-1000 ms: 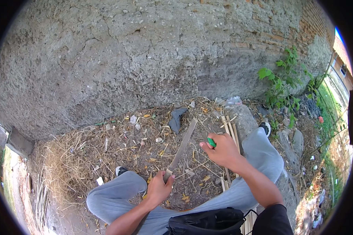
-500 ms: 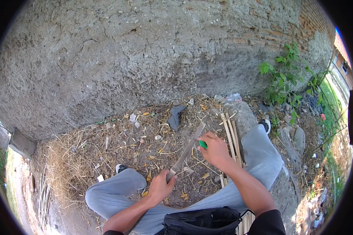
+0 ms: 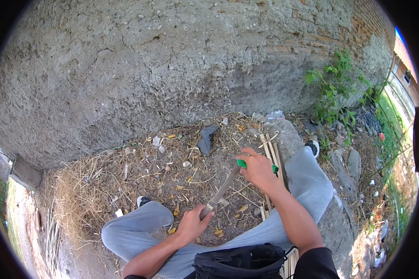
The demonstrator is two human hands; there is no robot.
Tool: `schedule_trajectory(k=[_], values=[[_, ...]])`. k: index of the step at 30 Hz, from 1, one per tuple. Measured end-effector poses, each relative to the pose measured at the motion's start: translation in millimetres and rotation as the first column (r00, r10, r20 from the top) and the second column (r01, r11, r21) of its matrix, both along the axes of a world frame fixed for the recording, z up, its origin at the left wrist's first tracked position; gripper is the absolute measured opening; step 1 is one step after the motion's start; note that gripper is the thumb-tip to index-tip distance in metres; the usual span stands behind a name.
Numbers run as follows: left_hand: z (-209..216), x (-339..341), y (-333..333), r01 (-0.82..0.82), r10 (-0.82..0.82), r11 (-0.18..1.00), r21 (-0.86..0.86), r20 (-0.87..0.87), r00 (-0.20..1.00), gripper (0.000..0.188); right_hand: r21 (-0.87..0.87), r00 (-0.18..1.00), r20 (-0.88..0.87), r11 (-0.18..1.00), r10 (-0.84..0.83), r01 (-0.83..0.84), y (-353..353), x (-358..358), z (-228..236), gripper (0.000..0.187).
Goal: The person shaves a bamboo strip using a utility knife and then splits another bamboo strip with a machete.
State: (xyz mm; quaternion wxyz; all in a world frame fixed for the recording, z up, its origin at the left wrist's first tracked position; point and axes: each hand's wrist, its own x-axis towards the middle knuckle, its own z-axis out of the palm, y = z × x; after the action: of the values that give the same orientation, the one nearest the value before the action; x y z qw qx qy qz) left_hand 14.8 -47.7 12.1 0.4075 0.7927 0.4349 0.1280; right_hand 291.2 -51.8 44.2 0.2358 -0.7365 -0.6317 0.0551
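My left hand (image 3: pixel 191 226) is closed round the handle of a long knife (image 3: pixel 225 187) with a dull grey blade. The blade slants up and to the right, over the ground between my legs. My right hand (image 3: pixel 258 171) grips a green tool (image 3: pixel 241 163), bright green at both sides of the fist. Its exact kind is hidden by my fingers. The tool meets the knife near the blade's far end, and my fingers cover the tip.
Split wooden strips (image 3: pixel 268 145) lie beside my right leg, and a black open bag (image 3: pixel 239 262) rests at my lap. A rough wall (image 3: pixel 172 69) rises ahead. Dry straw (image 3: pixel 74 200), leaves and a dark cloth scrap (image 3: pixel 206 140) litter the ground. A green plant (image 3: pixel 333 88) grows at right.
My right hand has moved slightly up with the green tool and turned, so more green shows. The knife's tip is now covered by the hand. My left hand has barely moved.
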Motion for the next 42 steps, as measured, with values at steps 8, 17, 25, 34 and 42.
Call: schedule_trajectory(k=[8,17,25,34,42], values=[[1,2,-2,0.008,-0.008,1.0,0.002,-0.013,1.0,0.03,-0.118,0.995,0.086,0.992,0.055,-0.045,3,6,-6,0.028],[6,4,-1,0.03,-0.029,0.999,0.018,-0.053,0.998,0.032,0.068,0.988,-0.035,0.986,-0.149,0.151,4,12,4,0.02],[8,4,-2,0.018,-0.017,1.0,0.026,-0.019,1.0,0.03,0.069,0.976,-0.13,0.98,-0.176,0.186,6,9,0,0.019],[18,3,-3,-0.045,0.044,0.999,0.006,0.065,0.997,0.025,0.178,0.86,-0.427,0.906,-0.279,0.383,16,13,-15,0.037],[21,-5,4,-0.086,0.088,0.996,-0.034,0.067,0.994,0.024,-0.169,-0.186,-0.974,0.964,-0.131,0.206,11,-30,-6,0.022]])
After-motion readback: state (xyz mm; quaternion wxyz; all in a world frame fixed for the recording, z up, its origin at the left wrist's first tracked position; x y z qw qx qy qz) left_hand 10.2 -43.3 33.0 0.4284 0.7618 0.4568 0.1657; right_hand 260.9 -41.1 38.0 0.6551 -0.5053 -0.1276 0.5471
